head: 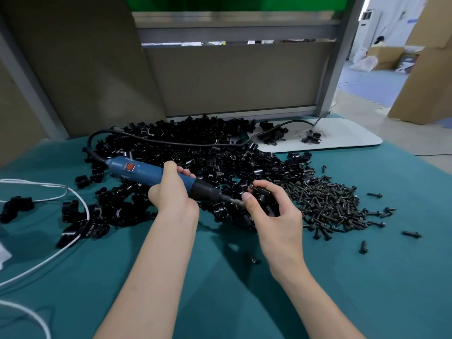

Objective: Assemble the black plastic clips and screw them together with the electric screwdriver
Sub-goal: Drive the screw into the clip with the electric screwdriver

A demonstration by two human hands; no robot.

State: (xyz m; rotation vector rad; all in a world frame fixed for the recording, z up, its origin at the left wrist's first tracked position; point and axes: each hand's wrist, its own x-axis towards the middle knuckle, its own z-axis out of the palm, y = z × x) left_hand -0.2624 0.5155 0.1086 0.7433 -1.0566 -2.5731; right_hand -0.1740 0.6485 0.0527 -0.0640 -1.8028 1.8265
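My left hand [171, 189] grips the blue electric screwdriver [137, 170] around its body, with the black chuck and bit pointing right. The bit tip meets a screw that my right hand [271, 206] pinches between thumb and fingers, along with a black plastic clip [263, 200] partly hidden in the palm. A big heap of black clips [195, 152] lies behind both hands. A pile of dark screws [327, 204] spreads to the right of my right hand.
A teal cloth [220, 277] covers the table. The screwdriver's black cord [171, 141] loops over the clip heap. A white cable [61, 245] curls at the left. A white board [342, 139] with some assembled clips lies at the back right. Grey partition panels stand behind.
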